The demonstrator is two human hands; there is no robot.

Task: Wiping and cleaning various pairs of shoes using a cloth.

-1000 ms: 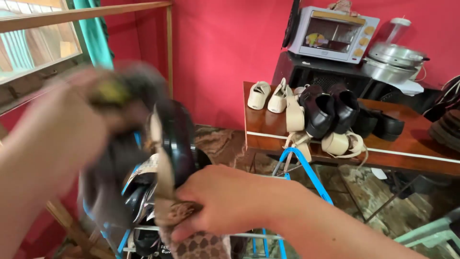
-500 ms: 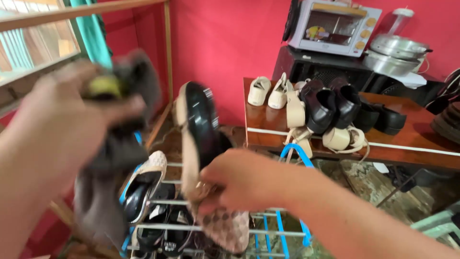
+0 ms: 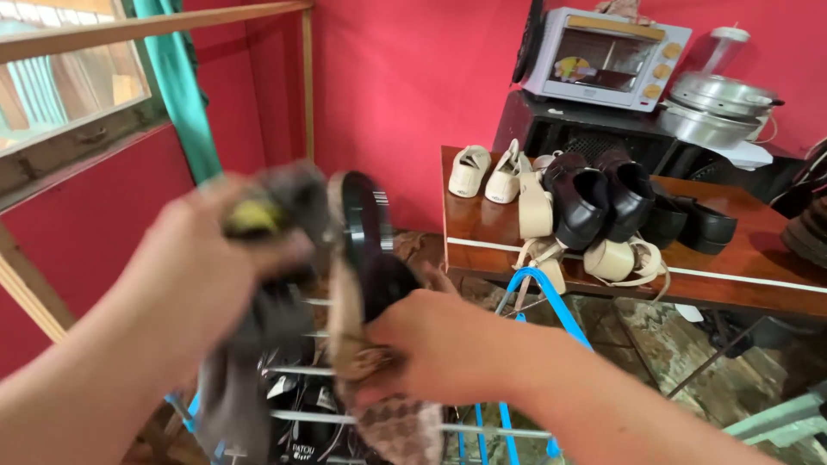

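head: right hand (image 3: 431, 344) clasps shoe (image 3: 366, 284) (upright)

Wooden tabletop (image 3: 741, 226), reddish-brown, stands against the red wall. Directly on it: a pair of cream shoes (image 3: 487, 172) at its left end, black leather shoes (image 3: 603, 200) in the middle, cream strappy sandals (image 3: 616, 258) hanging over the front edge. Below and nearer, a blue-framed shoe rack (image 3: 508, 426) carries dark shoes (image 3: 301, 413) on its metal rungs.
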